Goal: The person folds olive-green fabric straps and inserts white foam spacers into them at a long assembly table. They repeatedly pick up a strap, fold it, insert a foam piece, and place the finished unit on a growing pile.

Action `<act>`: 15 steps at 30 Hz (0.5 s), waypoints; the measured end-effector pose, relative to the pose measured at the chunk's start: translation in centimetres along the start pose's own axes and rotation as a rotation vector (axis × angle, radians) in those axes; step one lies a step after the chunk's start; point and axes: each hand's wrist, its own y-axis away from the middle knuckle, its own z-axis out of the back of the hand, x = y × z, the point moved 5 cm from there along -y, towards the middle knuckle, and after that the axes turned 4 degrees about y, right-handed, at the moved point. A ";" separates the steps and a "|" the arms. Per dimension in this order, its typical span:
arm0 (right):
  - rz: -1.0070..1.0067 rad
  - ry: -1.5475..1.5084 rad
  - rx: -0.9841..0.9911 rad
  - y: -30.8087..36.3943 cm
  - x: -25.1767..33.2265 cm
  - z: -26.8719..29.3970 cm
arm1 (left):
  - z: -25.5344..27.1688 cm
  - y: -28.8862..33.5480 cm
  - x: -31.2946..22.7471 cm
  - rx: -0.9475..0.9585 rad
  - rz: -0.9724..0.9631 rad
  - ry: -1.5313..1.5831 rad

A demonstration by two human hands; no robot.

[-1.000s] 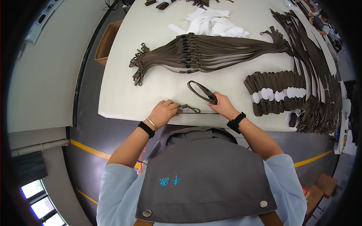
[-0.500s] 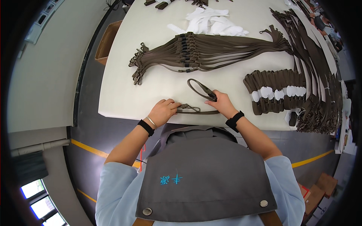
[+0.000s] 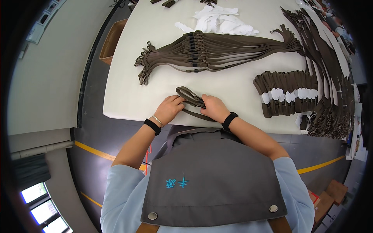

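Note:
Near the front edge of the table, a brown webbing strap [image 3: 187,91] lies folded into a loop between my hands. My left hand [image 3: 169,110] has its fingers closed on the left side of the strap. From the right, my right hand [image 3: 215,108] grips the folded layers with their dark metal hardware. A single length of the strap sags below, from one hand to the other. Fingers cover part of the hook and buckle. Beyond my hands, a fanned row of similar straps [image 3: 237,47] stretches across the table, hooks at the left and black buckles mid-way.
At the right stand folded strap bundles [image 3: 285,83] with white bands round them. Long hanging straps [image 3: 330,73] run along the table's right side. White cut pieces [image 3: 223,21] are heaped at the back. A cardboard box [image 3: 112,42] sits past the left table edge.
My right hand has moved left with the folded strap, close to my left hand. The hook that lay by my left hand is now mostly hidden among the folds.

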 end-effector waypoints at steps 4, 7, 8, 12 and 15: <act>0.026 -0.051 0.082 -0.5 -0.6 0.5 | 0.3 0.4 -0.6 0.003 0.248 0.055; 0.085 -0.076 0.183 -0.7 -0.8 0.8 | -0.1 1.0 0.4 0.004 0.404 0.078; 0.100 -0.078 0.219 -0.6 -0.5 1.2 | -0.2 1.1 0.9 -0.004 0.444 0.078; 0.157 0.027 0.246 -0.3 0.1 1.1 | 0.4 0.7 0.3 -0.140 0.297 0.115; 0.186 0.089 0.262 -0.2 0.5 1.2 | 0.7 0.6 0.1 -0.178 0.236 0.152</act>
